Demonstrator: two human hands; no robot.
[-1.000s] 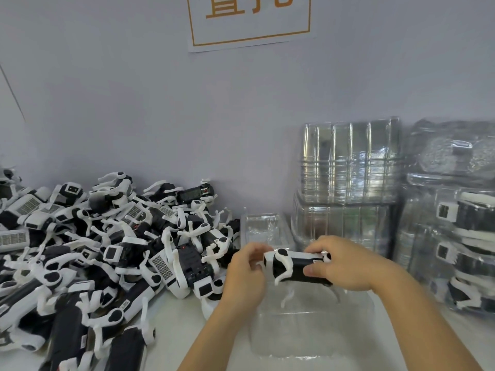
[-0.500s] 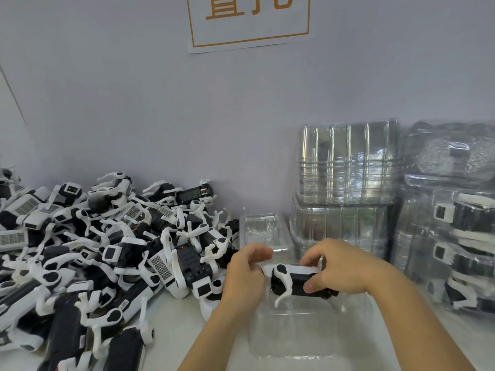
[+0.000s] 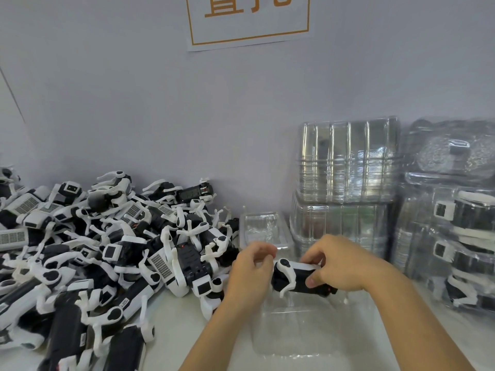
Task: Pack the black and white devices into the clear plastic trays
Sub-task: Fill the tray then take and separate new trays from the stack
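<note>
Device (image 3: 300, 279) (black and white) gripped by right hand (image 3: 340, 263) over clear tray (image 3: 308, 333).

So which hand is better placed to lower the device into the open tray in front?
Probably the right hand: its thumb and fingers wrap the black and white device, held directly over the clear tray. The left hand only touches the device's left end.

Two bare forearms; left hand (image 3: 250, 277), right hand (image 3: 338, 266); no sleeves, gloves, rings visible.
</note>
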